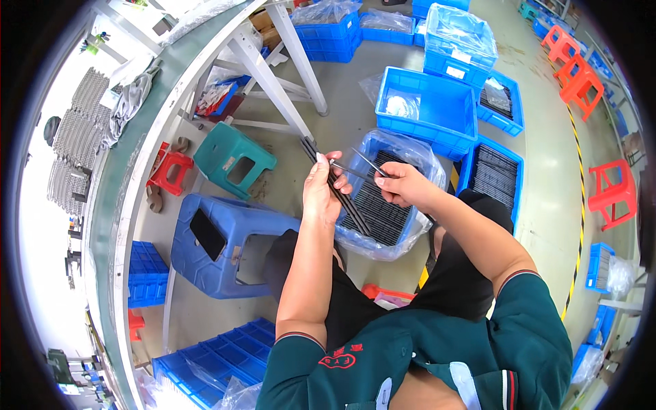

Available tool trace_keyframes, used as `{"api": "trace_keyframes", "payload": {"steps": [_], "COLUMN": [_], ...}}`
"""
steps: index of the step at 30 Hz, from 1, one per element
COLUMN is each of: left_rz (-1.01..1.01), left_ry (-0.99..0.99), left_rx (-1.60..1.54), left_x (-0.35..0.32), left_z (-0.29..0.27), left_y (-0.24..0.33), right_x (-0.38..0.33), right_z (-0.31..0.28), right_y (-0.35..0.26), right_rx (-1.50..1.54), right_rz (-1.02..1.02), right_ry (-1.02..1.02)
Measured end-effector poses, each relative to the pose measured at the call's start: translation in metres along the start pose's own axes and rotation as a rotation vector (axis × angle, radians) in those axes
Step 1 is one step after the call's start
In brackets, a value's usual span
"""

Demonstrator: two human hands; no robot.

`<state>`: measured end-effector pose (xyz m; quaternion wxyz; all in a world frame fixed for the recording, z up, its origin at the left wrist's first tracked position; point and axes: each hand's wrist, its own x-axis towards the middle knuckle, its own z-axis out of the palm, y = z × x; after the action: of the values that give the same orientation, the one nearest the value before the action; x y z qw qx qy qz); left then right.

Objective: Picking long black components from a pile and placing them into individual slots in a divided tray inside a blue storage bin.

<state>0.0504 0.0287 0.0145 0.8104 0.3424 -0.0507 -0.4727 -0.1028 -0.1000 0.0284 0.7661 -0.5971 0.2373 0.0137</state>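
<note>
My left hand (324, 186) is closed round a small bundle of thin black rods (352, 210), which slants from upper left to lower right. Close by on the right, my right hand (403, 185) pinches a slim dark rod (370, 162) between thumb and fingers. Another thin piece stretches between the two hands; which hand holds it I cannot tell. Beneath both hands stands a blue crate lined with clear plastic (429, 164), where many similar black rods (389, 224) lie side by side. The hands partly hide its contents.
To the right, another blue crate (522, 179) holds dark rods. A deep blue crate (437, 117) with a clear bag stands beyond. On the left are a blue stool (184, 263) bearing a black phone (207, 234), a green stool (222, 147) and a long workbench (109, 198).
</note>
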Motion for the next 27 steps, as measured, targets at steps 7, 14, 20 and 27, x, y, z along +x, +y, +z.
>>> {"api": "trace_keyframes", "payload": {"steps": [7, 14, 20, 27], "left_rz": [0.047, 0.030, 0.118, 0.060], "left_ry": [-0.123, -0.166, -0.105, -0.205], "left_rx": [0.001, -0.035, 0.036, 0.001], "left_x": [0.001, 0.000, 0.001, -0.003], "left_z": [-0.002, -0.002, 0.001, 0.008], "left_y": [0.004, 0.008, -0.001, 0.009], "right_x": [0.003, -0.001, 0.009, -0.005], "right_z": [0.007, 0.017, 0.026, 0.016], "right_y": [0.002, 0.002, 0.022, 0.002], "right_rx": [0.041, 0.155, -0.426, 0.254], "right_rz": [-0.016, -0.005, -0.462, 0.014], "right_ry": [-0.013, 0.008, 0.388, -0.073]}}
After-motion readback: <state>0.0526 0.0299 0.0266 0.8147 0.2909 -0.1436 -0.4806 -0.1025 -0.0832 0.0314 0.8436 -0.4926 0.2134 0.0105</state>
